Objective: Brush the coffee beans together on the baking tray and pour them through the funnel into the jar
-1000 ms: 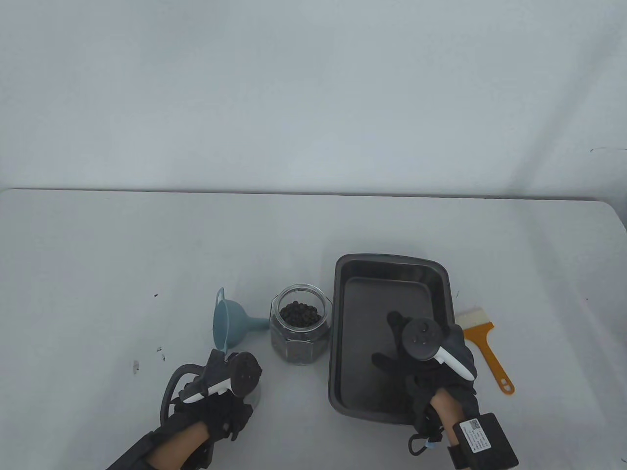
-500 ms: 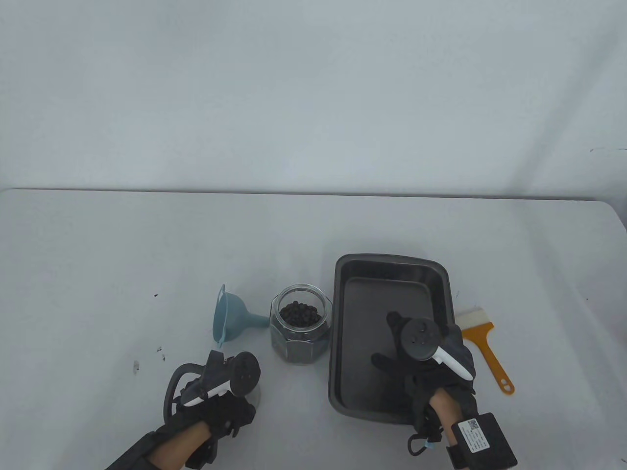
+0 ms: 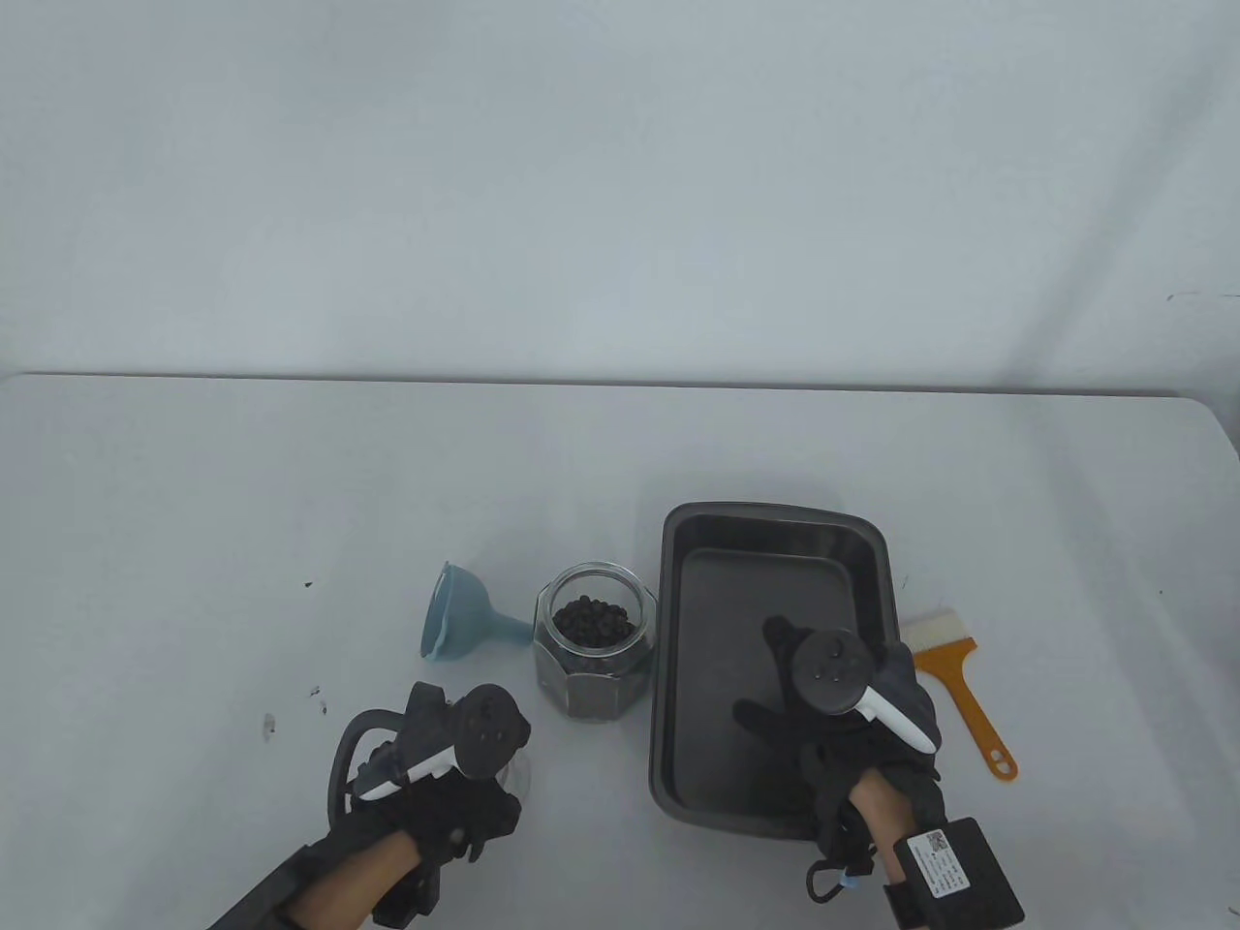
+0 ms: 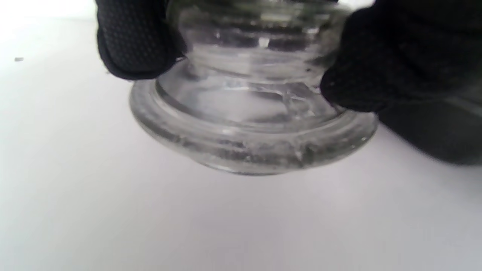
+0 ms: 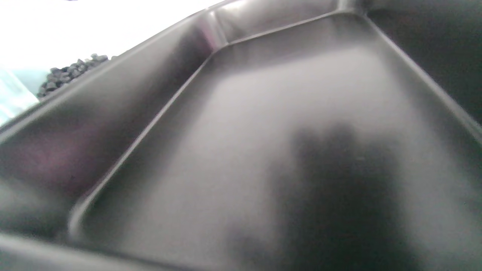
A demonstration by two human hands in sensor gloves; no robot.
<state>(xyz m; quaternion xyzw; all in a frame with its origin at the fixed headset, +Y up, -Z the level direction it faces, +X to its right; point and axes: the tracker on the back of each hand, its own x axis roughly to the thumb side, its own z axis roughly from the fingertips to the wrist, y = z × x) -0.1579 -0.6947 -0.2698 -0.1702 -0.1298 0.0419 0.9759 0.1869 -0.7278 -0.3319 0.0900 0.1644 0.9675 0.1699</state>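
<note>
A glass jar [image 3: 593,644] holding coffee beans [image 3: 593,620] stands open just left of the dark baking tray [image 3: 775,511]. The blue funnel [image 3: 455,615] lies on its side left of the jar, its spout toward the jar. My left hand [image 3: 465,765] pinches a glass lid [image 4: 252,124] that sits on the table in front of the funnel; gloved fingers [image 4: 135,41] grip its upper part. My right hand [image 3: 804,697] is spread over the tray's near half, holding nothing. The tray floor [image 5: 263,131] shows no beans. The jar's beans [image 5: 71,69] peek over the tray wall.
An orange-handled brush [image 3: 954,678] lies on the table right of the tray, bristles pointing away. A few dark specks [image 3: 315,693] dot the white table left of my left hand. The table's back edge runs behind everything.
The funnel has rolled a little, its rim tipping over toward the table. My left hand with the lid has shifted slightly right. The right hand has barely moved.
</note>
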